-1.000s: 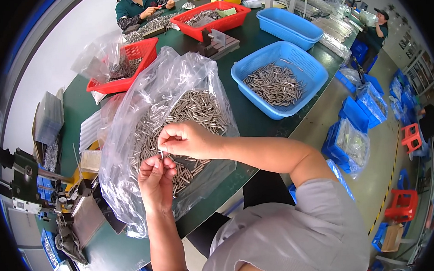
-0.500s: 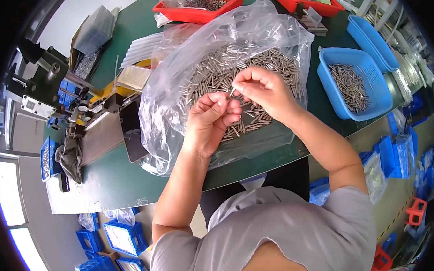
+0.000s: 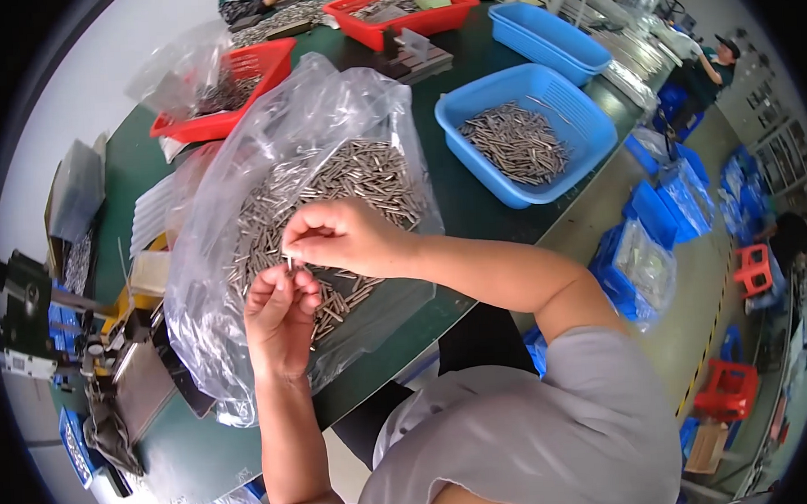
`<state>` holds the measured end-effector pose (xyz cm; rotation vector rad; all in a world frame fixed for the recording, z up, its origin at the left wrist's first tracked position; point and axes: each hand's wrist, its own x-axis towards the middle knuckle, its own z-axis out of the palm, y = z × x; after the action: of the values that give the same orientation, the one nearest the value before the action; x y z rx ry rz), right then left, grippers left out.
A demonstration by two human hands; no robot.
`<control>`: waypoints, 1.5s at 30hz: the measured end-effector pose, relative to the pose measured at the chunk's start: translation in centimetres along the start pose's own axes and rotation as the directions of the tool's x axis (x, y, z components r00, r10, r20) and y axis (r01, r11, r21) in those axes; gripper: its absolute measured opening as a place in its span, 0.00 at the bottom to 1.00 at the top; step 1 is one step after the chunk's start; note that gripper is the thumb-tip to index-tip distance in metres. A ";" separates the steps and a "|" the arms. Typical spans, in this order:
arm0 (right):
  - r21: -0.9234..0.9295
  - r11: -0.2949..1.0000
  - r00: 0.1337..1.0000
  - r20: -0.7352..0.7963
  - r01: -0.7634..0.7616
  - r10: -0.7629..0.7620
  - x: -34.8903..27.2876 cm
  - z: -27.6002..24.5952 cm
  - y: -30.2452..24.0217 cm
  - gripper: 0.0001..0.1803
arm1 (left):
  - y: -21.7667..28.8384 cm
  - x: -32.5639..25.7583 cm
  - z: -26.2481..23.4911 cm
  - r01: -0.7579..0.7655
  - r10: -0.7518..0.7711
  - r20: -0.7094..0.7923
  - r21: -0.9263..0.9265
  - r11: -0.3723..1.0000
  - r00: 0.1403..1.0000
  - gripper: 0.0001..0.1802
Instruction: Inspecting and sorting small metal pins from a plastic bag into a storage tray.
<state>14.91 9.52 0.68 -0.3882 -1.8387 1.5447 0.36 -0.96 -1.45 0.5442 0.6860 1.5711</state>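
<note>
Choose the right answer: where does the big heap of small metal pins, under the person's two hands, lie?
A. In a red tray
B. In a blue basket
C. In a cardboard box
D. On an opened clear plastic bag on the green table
D: the heap of metal pins lies on the clear plastic bag spread over the green table, right below the left hand and the right hand.

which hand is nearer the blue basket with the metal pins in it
Right. The right hand is over the clear bag of pins, on the side toward the blue basket. The left hand sits lower and farther from it.
</note>
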 end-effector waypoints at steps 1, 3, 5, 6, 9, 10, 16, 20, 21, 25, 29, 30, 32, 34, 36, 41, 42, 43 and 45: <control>0.032 0.999 0.999 0.016 -0.038 0.038 -0.1 -0.1 -0.6 0.06 | 0.1 0.0 0.2 -0.003 0.003 0.018 0.007 1.000 1.000 0.06; -0.046 0.999 1.000 0.005 0.007 -0.007 -0.1 -0.3 -0.8 0.07 | 0.0 0.1 0.4 0.005 -0.005 -0.002 0.004 1.000 1.000 0.06; 0.016 1.000 1.000 0.016 -0.018 0.018 -0.2 -0.2 -0.5 0.05 | -0.2 0.2 0.6 0.009 -0.009 -0.012 0.016 1.000 1.000 0.06; -0.029 1.000 1.000 -0.011 0.013 -0.014 -0.2 -0.3 -0.3 0.05 | -0.3 0.2 0.6 0.013 -0.013 -0.009 0.015 1.000 1.000 0.06; -0.044 0.998 0.999 0.006 0.037 -0.037 -0.2 -0.3 -0.7 0.03 | -0.4 0.2 0.5 0.002 -0.002 -0.011 0.004 1.000 1.000 0.06; -0.017 1.000 0.999 0.053 0.006 -0.005 -0.2 -0.3 -1.0 0.02 | -0.4 0.2 0.4 -0.008 0.008 -0.017 -0.005 1.000 1.000 0.06; -0.222 0.965 0.989 0.072 0.140 -0.127 -0.2 -0.3 0.3 0.05 | -0.4 0.2 0.4 -0.009 0.010 -0.026 0.044 0.999 1.000 0.05; 0.141 0.987 0.989 0.136 -0.078 0.058 0.0 0.7 0.7 0.05 | 0.1 -0.5 -0.1 -0.053 0.059 -0.066 0.089 0.995 0.996 0.06; 0.255 0.959 0.980 0.184 -0.125 0.079 0.2 1.1 1.0 0.06 | 0.2 -0.6 0.0 -0.089 0.094 -0.042 0.123 0.988 0.995 0.06; 0.138 0.979 0.981 -0.105 -0.148 0.164 0.7 -0.7 1.5 0.06 | -0.2 0.1 0.8 -0.065 0.074 -0.072 0.119 0.991 0.995 0.04; 0.596 0.793 0.955 -0.144 -0.125 0.259 1.7 -4.3 0.8 0.08 | -0.3 0.9 0.6 -0.085 0.090 -0.126 0.047 0.995 0.988 0.05; 0.700 0.702 0.950 -0.114 -0.130 0.289 1.9 -4.0 0.8 0.07 | 0.0 0.6 0.4 -0.089 0.093 -0.155 0.031 0.996 0.983 0.05; 0.678 0.689 0.949 0.041 -0.256 0.312 2.1 -3.8 1.1 0.07 | 0.2 0.3 0.1 -0.111 0.115 -0.164 0.036 0.993 0.980 0.06; 0.379 0.799 0.880 0.106 -0.466 0.463 1.9 -3.6 1.5 0.07 | 0.3 0.1 -0.1 -0.120 0.124 -0.176 0.035 0.992 0.977 0.06; -0.531 0.835 0.985 0.005 -0.143 0.172 1.2 -2.0 0.7 0.06 | 0.4 0.1 -0.1 -0.104 0.106 -0.171 0.017 0.994 0.980 0.06; -0.846 0.483 0.957 0.286 0.227 0.049 0.7 -2.4 0.4 0.05 | 0.6 0.1 -0.4 -0.098 0.095 -0.188 -0.004 0.995 0.978 0.05; -0.832 0.509 0.945 0.312 0.222 0.098 0.8 -2.2 0.0 0.05 | 0.7 0.0 -0.5 -0.094 0.093 -0.183 0.003 0.996 0.979 0.05; -0.808 0.533 0.927 0.358 0.251 0.107 0.7 -1.9 -0.5 0.06 | 0.8 -0.1 -0.6 -0.090 0.090 -0.178 0.010 0.996 0.980 0.06; -0.837 0.439 0.919 0.389 0.326 0.060 0.3 -1.2 -0.1 0.05 | 0.8 0.0 -0.2 -0.096 0.093 -0.184 -0.008 0.995 0.979 0.06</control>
<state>15.53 10.55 0.95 -0.4045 -2.8377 0.3550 -0.36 -1.06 -1.03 0.4281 0.7950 1.7292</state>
